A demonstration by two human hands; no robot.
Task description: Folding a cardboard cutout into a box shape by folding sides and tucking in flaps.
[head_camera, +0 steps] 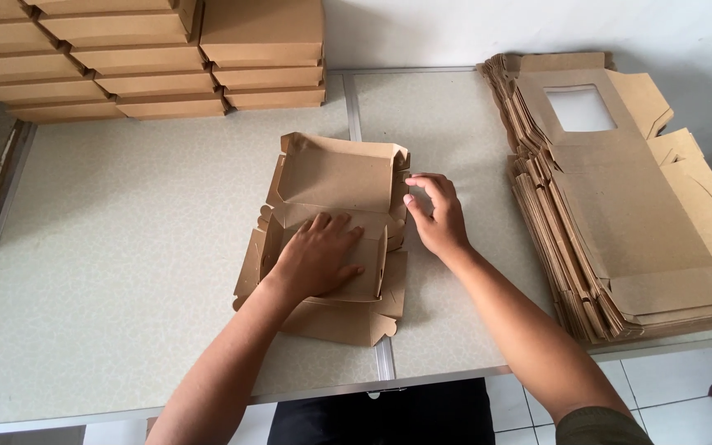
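Note:
A half-folded brown cardboard box [335, 177] lies in the middle of the pale table [125, 247], its walls partly raised. My left hand [316, 257] presses flat, fingers spread, on the inside bottom of the box. My right hand [434, 213] is at the box's right side, fingertips pinching the upper right corner flap.
A tall stack of flat, unfolded brown box blanks [620, 206] with a window cut-out lies at the right, overhanging the table edge. Stacks of finished closed boxes [150, 58] fill the far left. A white wall is behind; tiled floor [677, 387] shows below right.

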